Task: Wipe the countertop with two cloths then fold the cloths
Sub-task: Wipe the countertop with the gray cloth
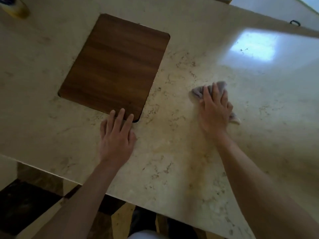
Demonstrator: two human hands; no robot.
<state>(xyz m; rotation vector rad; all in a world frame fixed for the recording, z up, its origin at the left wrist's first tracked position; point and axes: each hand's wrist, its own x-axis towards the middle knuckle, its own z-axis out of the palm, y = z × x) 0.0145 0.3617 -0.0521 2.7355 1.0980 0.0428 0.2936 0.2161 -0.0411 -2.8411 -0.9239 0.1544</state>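
A beige marble countertop (172,152) fills the view. My right hand (214,111) presses flat on a crumpled grey cloth (198,91), whose edges stick out past my fingertips and by my wrist. My left hand (117,137) lies flat on the counter with fingers apart and nothing under it, its fingertips touching the near corner of a dark wooden board (114,66). I see only one cloth.
The wooden board sits flush in the counter at centre left. A yellow object (15,7) stands at the far left corner. A bright window reflection (253,47) lies on the counter at right. The counter's near edge (57,177) runs diagonally above a dark floor.
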